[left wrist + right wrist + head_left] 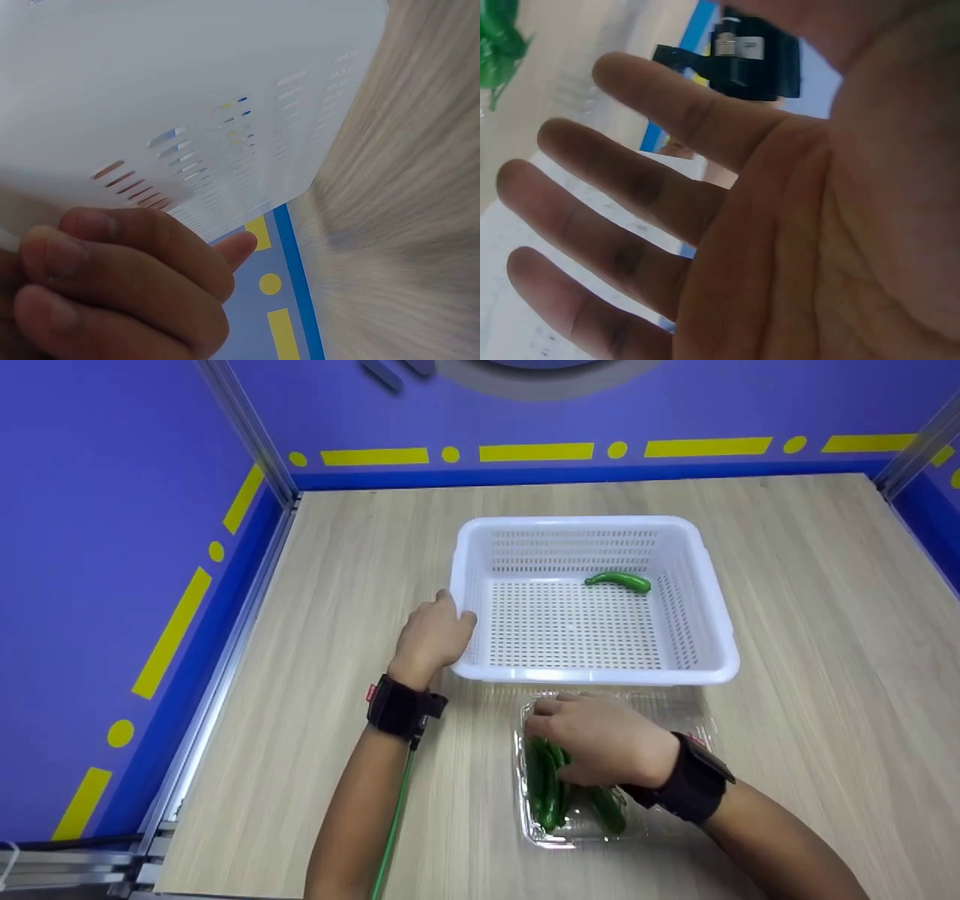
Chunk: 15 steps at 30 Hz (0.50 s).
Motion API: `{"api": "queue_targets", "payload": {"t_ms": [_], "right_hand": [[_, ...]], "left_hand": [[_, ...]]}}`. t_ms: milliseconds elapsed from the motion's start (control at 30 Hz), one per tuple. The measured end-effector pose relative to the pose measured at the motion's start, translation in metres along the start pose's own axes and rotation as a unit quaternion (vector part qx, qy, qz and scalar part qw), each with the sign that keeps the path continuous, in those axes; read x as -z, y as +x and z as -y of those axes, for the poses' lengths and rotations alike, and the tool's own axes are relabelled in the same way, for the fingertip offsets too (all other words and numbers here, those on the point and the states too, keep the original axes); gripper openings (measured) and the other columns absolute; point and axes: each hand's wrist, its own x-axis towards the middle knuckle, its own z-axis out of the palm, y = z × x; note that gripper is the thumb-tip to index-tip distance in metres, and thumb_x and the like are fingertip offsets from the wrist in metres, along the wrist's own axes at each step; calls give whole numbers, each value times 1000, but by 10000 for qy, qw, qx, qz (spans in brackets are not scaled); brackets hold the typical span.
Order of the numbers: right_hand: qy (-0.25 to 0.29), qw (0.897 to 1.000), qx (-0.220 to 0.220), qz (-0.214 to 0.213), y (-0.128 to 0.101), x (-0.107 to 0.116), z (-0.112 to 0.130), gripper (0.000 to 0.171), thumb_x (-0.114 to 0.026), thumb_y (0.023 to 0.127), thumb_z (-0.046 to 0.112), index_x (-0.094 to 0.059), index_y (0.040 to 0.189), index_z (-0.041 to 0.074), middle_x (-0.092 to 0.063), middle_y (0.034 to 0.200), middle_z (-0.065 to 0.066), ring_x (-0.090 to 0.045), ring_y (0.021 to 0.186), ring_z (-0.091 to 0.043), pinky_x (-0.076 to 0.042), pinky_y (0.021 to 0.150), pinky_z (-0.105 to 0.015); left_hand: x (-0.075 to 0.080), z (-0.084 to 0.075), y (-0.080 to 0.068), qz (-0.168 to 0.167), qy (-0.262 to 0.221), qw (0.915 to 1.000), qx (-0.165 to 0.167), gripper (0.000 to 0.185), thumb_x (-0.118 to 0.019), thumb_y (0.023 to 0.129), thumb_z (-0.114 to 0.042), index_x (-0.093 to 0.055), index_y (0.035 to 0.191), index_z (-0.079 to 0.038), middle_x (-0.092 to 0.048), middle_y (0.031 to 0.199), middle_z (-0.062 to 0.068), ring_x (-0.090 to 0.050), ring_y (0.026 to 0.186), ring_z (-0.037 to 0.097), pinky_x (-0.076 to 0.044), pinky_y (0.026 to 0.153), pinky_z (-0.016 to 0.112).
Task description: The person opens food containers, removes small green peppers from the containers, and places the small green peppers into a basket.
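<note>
A white perforated plastic basket (pixel 592 675) sits on the table with one curved green pepper (pixel 618 581) inside, near its back right. My left hand (pixel 433 634) grips the basket's left rim, thumb over the edge; in the left wrist view its fingers (pixel 142 277) curl below the rim against the outer wall. In front of the basket lies a clear plastic box (pixel 547 844) with several long green peppers (pixel 550 791) in it. Over that box is my right hand (pixel 604 739), fingers apart and loosely extended, nothing in its palm in the right wrist view. It partly hides the peppers.
The pale wood-grain table (pixel 345 585) carries both containers. Blue panels (pixel 525 412) with yellow marks rise behind and on the left, along metal frame bars (pixel 247 427). A green cable (pixel 394 825) runs along my left forearm.
</note>
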Motion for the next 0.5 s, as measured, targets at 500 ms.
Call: {"api": "queue_targets", "payload": {"t_ms": [500], "right_hand": [[68, 9992, -313, 227, 12, -17, -9, 46, -82, 69, 10, -70, 112, 19, -72, 112, -3, -68, 102, -27, -55, 91, -46]], "left_hand": [[0, -1, -1, 24, -80, 9999, 122, 53, -46, 101, -35, -49, 136, 4, -65, 94, 14, -67, 76, 25, -50, 57, 36]]}}
